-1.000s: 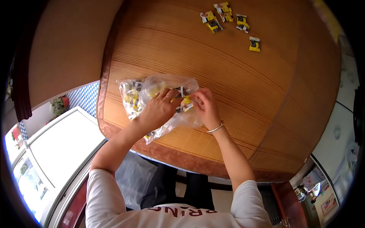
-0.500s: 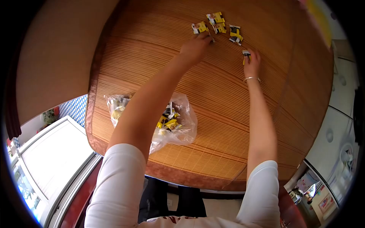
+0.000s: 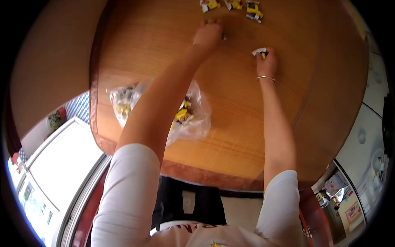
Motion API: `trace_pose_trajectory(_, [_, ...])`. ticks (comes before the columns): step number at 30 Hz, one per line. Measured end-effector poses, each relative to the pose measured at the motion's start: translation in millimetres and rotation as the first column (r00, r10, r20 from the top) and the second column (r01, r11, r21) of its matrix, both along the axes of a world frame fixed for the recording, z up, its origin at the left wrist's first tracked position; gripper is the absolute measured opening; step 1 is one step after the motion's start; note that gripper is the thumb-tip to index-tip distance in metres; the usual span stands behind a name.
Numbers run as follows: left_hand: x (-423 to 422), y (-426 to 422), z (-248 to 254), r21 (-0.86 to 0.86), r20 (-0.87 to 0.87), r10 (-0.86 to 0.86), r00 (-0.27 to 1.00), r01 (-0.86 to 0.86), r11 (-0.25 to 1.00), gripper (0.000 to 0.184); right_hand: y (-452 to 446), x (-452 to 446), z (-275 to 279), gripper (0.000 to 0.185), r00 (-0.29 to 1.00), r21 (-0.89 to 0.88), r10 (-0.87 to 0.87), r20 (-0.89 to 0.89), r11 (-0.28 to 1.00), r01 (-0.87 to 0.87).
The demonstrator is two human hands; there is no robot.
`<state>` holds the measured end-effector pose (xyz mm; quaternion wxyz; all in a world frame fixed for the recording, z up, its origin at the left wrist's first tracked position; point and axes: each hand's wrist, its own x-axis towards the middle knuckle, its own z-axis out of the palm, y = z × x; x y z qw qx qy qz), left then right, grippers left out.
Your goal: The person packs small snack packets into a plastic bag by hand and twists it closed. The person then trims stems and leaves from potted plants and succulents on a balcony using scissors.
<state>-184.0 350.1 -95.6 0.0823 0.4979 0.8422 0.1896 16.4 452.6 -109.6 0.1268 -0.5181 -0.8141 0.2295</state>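
Observation:
My right hand (image 3: 267, 62) pinches a small wrapped packet (image 3: 259, 52) in white, yellow and black, just over the mat. My left hand (image 3: 209, 33) is closed, with its fingers pointing away from me. A pale wrapper edge (image 3: 224, 36) pokes out on its right side; the rest is hidden under the hand. Beyond my hands lie several similar packets: a white-and-yellow packet (image 3: 210, 5), a packet (image 3: 233, 4) cut by the frame's top, and yellow-and-black packets (image 3: 254, 11) at the right.
A clear plastic bag (image 3: 201, 119) with more yellow and black packets (image 3: 182, 115) lies near me, partly behind my left forearm. The brown slatted mat (image 3: 234, 144) covers the table, with a darker border (image 3: 205, 173) along the front. A white panel (image 3: 61, 154) stands at the left.
The view has tilted, so the far packets sit higher in the frame. My right hand has turned its packet leftward. My left hand has drawn back from the white-and-yellow packet.

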Motion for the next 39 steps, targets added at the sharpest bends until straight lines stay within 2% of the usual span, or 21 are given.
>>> trace_pose_trajectory(3, [10, -13, 15, -0.147, 0.273, -0.183, 0.945, 0.229, 0.962, 0.022, -33, 2, 9, 0.019, 0.982, -0.205, -0.040, -0.185, 0.979, 0.001])
trace_pose_trajectory(6, [17, -63, 80, 0.067, 0.335, -0.331, 0.882, 0.328, 0.942, 0.018, -86, 8, 32, 0.018, 0.904, -0.507, -0.179, -0.388, 0.860, -0.047])
trace_pose_trajectory(8, [17, -112, 122, 0.053, 0.315, -0.349, 0.882, 0.351, 0.935, 0.015, -130, 4, 71, 0.021, 0.813, -0.624, -0.253, -0.525, 0.763, -0.166])
trace_pose_trajectory(10, [17, -155, 145, -0.143, 0.237, -0.350, 0.906, 0.389, 0.910, 0.019, -171, 13, 58, 0.019, 0.841, -0.514, -0.022, -0.541, 0.800, -0.310])
trace_pose_trajectory(12, [10, -186, 147, -0.266, 0.153, -0.511, 0.846, 0.533, 0.803, 0.025, -185, 2, 78, 0.027, 0.841, -0.374, 0.262, -0.473, 0.805, -0.461])
trace_pose_trajectory(13, [4, -184, 144, -0.222, 0.203, -0.512, 0.835, 0.548, 0.806, 0.028, -185, -5, 86, 0.033, 0.825, -0.311, 0.358, -0.439, 0.800, -0.512])
trace_pose_trajectory(14, [-3, -181, 141, -0.175, 0.255, -0.513, 0.820, 0.561, 0.809, 0.031, -173, -10, 80, 0.035, 0.844, -0.253, 0.314, -0.435, 0.856, -0.450])
trace_pose_trajectory(16, [-19, -159, 130, -0.003, 0.257, -0.442, 0.859, 0.458, 0.889, 0.038, -128, -27, 55, 0.038, 0.870, -0.138, 0.223, -0.440, 0.940, -0.311])
trace_pose_trajectory(17, [-31, -135, 118, 0.129, 0.224, -0.357, 0.907, 0.336, 0.933, 0.042, -98, -36, 46, 0.043, 0.884, -0.106, 0.206, -0.420, 0.956, -0.274])
trace_pose_trajectory(19, [-58, -88, 78, 0.254, 0.277, -0.214, 0.937, 0.144, 0.957, 0.050, -36, -56, 28, 0.052, 0.910, 0.021, 0.217, -0.353, 0.974, -0.224])
trace_pose_trajectory(21, [-75, -46, 41, 0.207, 0.419, -0.041, 0.907, -0.052, 0.977, 0.058, 13, -71, 7, 0.059, 0.943, 0.123, 0.215, -0.255, 0.974, -0.189])
trace_pose_trajectory(23, [-78, -10, 7, 0.205, 0.384, 0.021, 0.923, -0.107, 0.973, 0.062, 47, -85, -16, 0.066, 0.974, 0.149, 0.156, -0.167, 0.980, -0.131])
trace_pose_trajectory(24, [-76, 5, -7, 0.203, 0.368, 0.051, 0.928, -0.134, 0.970, 0.064, 57, -95, -20, 0.068, 0.966, 0.112, 0.130, -0.224, 0.988, -0.107])
trace_pose_trajectory(26, [-70, 27, -15, 0.243, 0.156, 0.052, 0.986, -0.089, 0.966, 0.060, 72, -111, -25, 0.071, 0.945, 0.021, 0.062, -0.321, 0.998, -0.059])
trace_pose_trajectory(27, [-68, 37, -15, 0.255, 0.048, 0.050, 0.998, -0.061, 0.965, 0.058, 78, -113, -36, 0.071, 0.961, 0.106, 0.130, -0.245, 0.989, -0.107])
trace_pose_trajectory(30, [-73, 77, -9, 0.013, 0.068, 0.049, 0.996, -0.050, 0.999, 0.083, 74, -114, -58, 0.069, 0.965, 0.217, 0.184, -0.188, 0.966, -0.142])
trace_pose_trajectory(31, [-71, 83, -23, 0.070, -0.056, 0.007, 0.998, -0.003, 0.998, 0.074, 77, -114, -66, 0.063, 0.950, 0.260, 0.213, -0.228, 0.954, -0.152])
trace_pose_trajectory(33, [-61, 90, -40, 0.174, -0.299, -0.055, 0.952, 0.112, 0.978, 0.057, 75, -110, -78, 0.057, 0.950, 0.238, 0.252, -0.182, 0.949, -0.206])
trace_pose_trajectory(36, [-46, 97, -20, -0.224, -0.017, -0.317, 0.948, 0.305, 0.926, 0.057, 81, -112, -81, 0.048, 0.951, 0.262, 0.289, -0.112, 0.932, -0.252])
trace_pose_trajectory(37, [-34, 84, 2, -0.246, 0.010, -0.265, 0.964, 0.259, 0.934, 0.053, 80, -111, -77, 0.048, 0.945, 0.277, 0.314, -0.088, 0.919, -0.280])
trace_pose_trajectory(39, [-6, 71, -43, -0.071, -0.198, -0.159, 0.967, 0.147, 0.987, 0.059, 78, -99, -63, 0.048, 0.919, 0.282, 0.394, -0.015, 0.884, -0.374])
